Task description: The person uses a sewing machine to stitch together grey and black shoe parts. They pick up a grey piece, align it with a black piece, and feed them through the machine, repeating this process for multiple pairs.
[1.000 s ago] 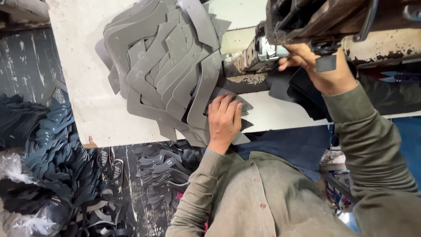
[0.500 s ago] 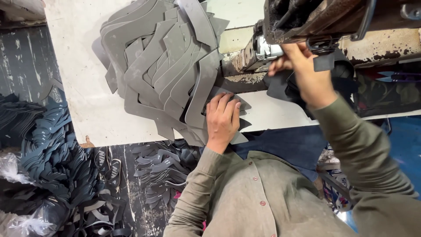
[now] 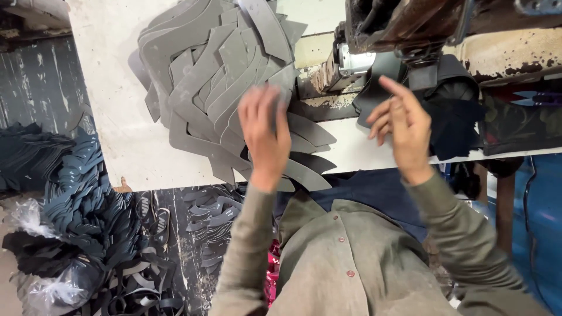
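Observation:
A big fanned pile of grey cut curved pieces (image 3: 216,76) lies on the white table (image 3: 111,117). My left hand (image 3: 264,131) is stretched over the pile's right side, fingers straight and blurred by motion, resting on the top pieces without a clear grip. My right hand (image 3: 404,126) hovers open, fingers spread, just below the dark sewing machine (image 3: 410,29) and holds nothing. Dark fabric pieces (image 3: 451,117) lie under the machine, right of that hand.
The table's near edge runs just in front of my body. On the floor at left lie heaps of dark cut strips (image 3: 82,216) and clear plastic bags (image 3: 52,287). A blue surface (image 3: 538,222) sits at far right.
My left hand has slid from the pile's near edge farther up onto it. My right hand has pulled back from the machine and opened.

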